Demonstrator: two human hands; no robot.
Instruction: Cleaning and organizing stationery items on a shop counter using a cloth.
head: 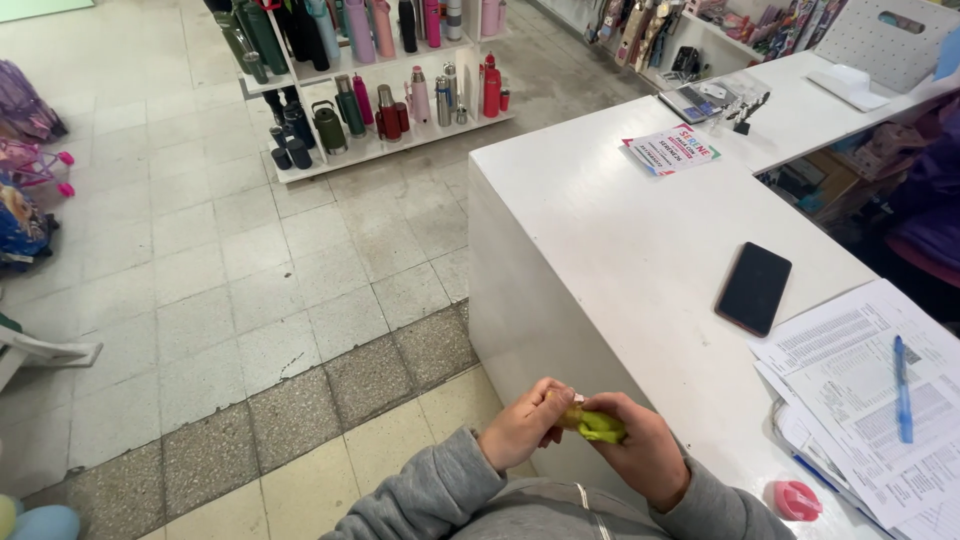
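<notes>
Both of my hands meet low in the view, in front of a white counter (620,250). My left hand (522,425) pinches one end of a small yellow-green object (596,426). My right hand (645,455) is wrapped around its other end, fingers closed on it. The object is soft-looking and mostly hidden by my fingers, so I cannot tell what it is. Grey sleeves cover both forearms.
On the counter lie a black phone (754,287), printed sheets (860,390) with a blue pen (902,388), a pink round item (797,500) and a leaflet (670,150). A white rack of bottles (380,100) stands on the tiled floor. Someone in purple (930,200) sits behind the counter.
</notes>
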